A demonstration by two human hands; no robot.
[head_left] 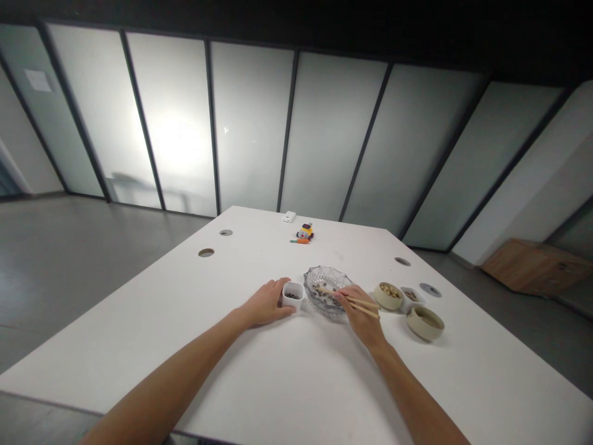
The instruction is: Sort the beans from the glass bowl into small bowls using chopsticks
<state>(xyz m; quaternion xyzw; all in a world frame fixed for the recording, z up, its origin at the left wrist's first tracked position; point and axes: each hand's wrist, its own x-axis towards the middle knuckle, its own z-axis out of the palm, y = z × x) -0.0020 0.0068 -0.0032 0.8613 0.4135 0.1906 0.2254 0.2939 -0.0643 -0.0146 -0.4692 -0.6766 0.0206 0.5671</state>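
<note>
My left hand (pixel 269 303) is wrapped round a small white square cup (pixel 293 303), which stands on the table with small dark pieces inside. In my right hand (pixel 360 314) is a pair of wooden chopsticks (pixel 364 303), their tips reaching down into a clear glass bowl (pixel 328 271). Small dark pieces, perhaps seeds, lie scattered in that bowl. The bowl sits just right of the cup. Whether the chopstick tips pinch a piece is too small to tell.
Right of my right hand stand a beige bowl of light brown pieces (pixel 388 296), a small white dish (pixel 412 296) and another beige bowl (pixel 425 325). Farther back are a yellow toy vehicle (pixel 306 232), a toy carrot (pixel 302 241) and a white object (pixel 288 217). The white table (pixel 222 278) has several round holes.
</note>
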